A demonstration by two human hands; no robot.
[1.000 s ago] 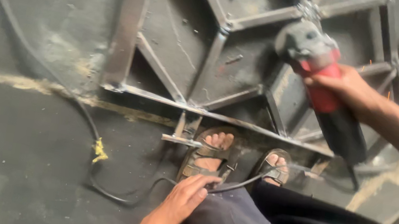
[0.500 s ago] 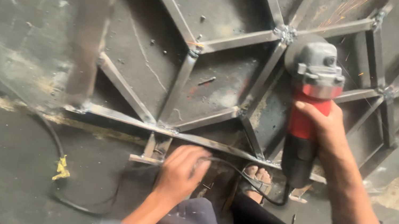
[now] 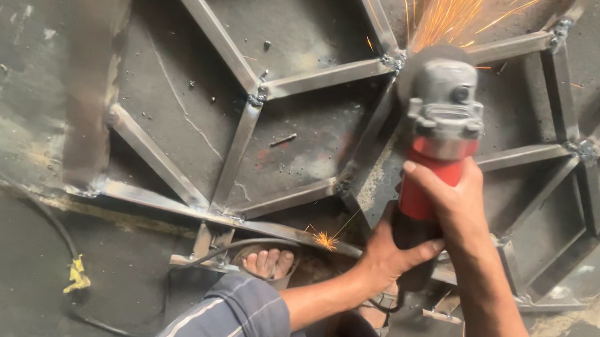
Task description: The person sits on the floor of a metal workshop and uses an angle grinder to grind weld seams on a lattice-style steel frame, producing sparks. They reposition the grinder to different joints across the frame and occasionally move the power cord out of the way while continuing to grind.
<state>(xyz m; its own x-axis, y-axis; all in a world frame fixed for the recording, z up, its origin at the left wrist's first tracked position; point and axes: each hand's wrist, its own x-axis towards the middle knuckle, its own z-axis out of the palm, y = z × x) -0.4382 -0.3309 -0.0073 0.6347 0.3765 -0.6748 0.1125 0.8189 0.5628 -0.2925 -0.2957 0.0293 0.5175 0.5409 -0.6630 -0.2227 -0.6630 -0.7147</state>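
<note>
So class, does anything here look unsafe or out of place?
Yes. Both bare hands, the right hand and left hand, grip the sparking red-and-grey angle grinder, and a sandalled foot sits close to stray sparks.

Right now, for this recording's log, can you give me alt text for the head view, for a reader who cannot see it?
Both hands grip a red and grey angle grinder, the right hand on the red body and the left hand below it, as orange sparks fly from a joint of a steel bar frame lying on the floor. A sandalled foot rests at the frame's edge beside a black cable.
</note>
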